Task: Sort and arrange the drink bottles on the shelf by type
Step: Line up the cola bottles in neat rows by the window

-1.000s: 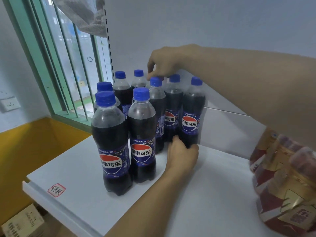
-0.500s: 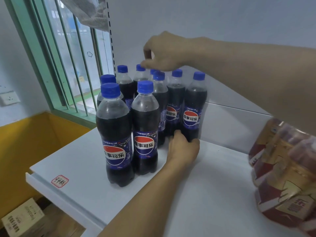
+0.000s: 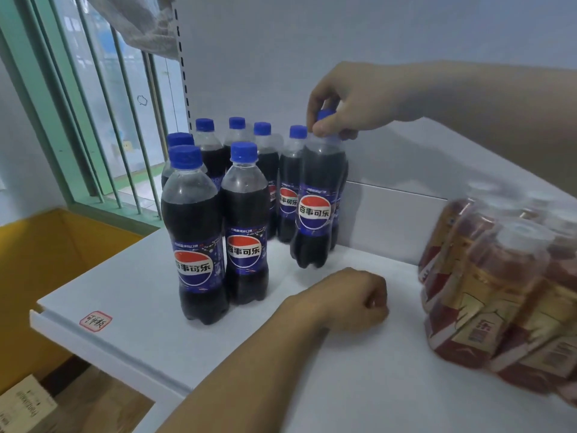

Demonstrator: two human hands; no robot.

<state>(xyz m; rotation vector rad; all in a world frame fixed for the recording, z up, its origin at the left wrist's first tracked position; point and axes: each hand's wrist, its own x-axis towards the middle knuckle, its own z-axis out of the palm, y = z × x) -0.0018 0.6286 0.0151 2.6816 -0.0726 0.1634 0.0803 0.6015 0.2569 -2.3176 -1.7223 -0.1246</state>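
The left hand (image 3: 352,300) lies nearest, on the white shelf (image 3: 343,385), its fingers curled into a fist with nothing in them. It sits in the gap between the cola group and the shrink-wrapped pack (image 3: 499,292) of red-and-gold bottles at the right edge, touching neither.

On the shelf's front left corner is a small red-bordered sticker (image 3: 95,320) with handwriting. Below that corner a cardboard box (image 3: 25,407) shows, partly cut off.

Just behind the sticker stand two cola bottles side by side: the front left bottle (image 3: 193,245) and the front right bottle (image 3: 246,232), both upright, blue-capped, with labels facing the camera.

Behind the left hand, the right hand (image 3: 340,104) reaches in from the right and pinches the cap and neck of the held bottle (image 3: 315,207). This bottle tilts a little, its base toward the front; whether the base touches the shelf cannot be told. It is just right of the group, close to the shelf's back panel.

Farther back, more cola bottles (image 3: 265,157) stand upright in rows against the back panel, close together.

Farthest left is a green-framed window (image 3: 93,120) with vertical bars, and a yellow wall (image 3: 37,260) beneath it.
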